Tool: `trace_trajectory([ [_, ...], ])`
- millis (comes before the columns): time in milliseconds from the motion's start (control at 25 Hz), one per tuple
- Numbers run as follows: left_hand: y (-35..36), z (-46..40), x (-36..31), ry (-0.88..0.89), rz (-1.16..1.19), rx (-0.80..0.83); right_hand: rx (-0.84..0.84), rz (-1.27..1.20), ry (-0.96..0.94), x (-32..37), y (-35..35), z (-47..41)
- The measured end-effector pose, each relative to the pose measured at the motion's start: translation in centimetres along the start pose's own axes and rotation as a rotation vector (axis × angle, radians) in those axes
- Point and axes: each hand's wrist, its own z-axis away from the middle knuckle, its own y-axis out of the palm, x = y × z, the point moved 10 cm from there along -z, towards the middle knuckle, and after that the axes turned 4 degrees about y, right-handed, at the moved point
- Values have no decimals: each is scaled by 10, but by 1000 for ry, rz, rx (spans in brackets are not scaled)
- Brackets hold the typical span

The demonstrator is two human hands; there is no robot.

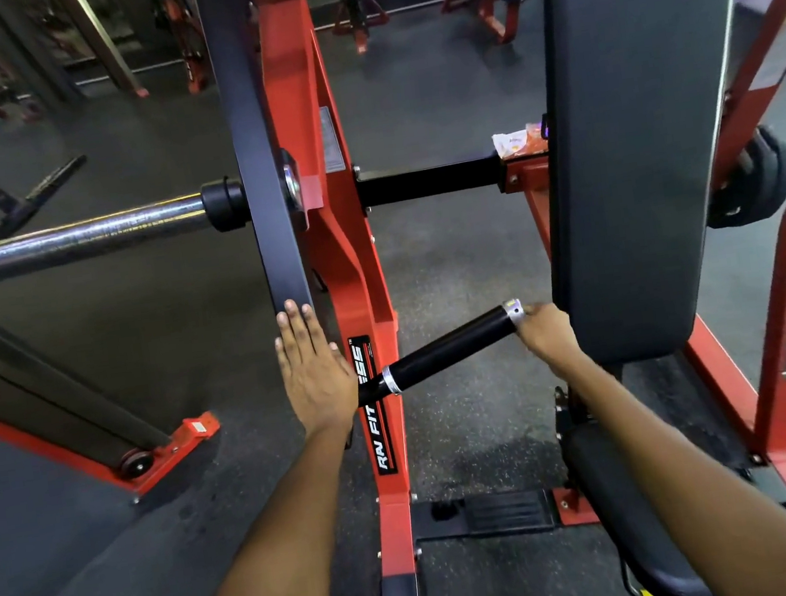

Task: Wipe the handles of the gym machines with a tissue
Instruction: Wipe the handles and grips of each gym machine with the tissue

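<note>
Gym floor; right hand (542, 328) touches handle (452, 347).

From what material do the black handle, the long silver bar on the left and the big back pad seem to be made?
Handle: seemingly black rubber or plastic, smooth with a soft sheen, capped by shiny metal rings.
Silver bar: likely chromed steel; it shows bright mirror-like reflections.
Back pad: probably vinyl or leather-like upholstery, smooth and slightly glossy, with rounded padded edges.
</note>
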Motion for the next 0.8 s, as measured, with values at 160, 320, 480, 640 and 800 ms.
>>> trace_trajectory([
  [160, -2, 1, 2, -1, -19, -9, -54, -132, -43, -4, -5, 17],
  [320, -3, -2, -3, 9, 7, -24, 8, -149, -72, 4, -4, 1],
  [480, -2, 3, -2, 23, -2, -32, -113, 97, -387, 20, -4, 20],
  [640, -2, -1, -3, 20, 7, -23, -95, 199, -481, 24, 4, 15],
  [800, -1, 2, 0, 12, 7, -22, 43, 475, -416, 41, 11, -7],
])
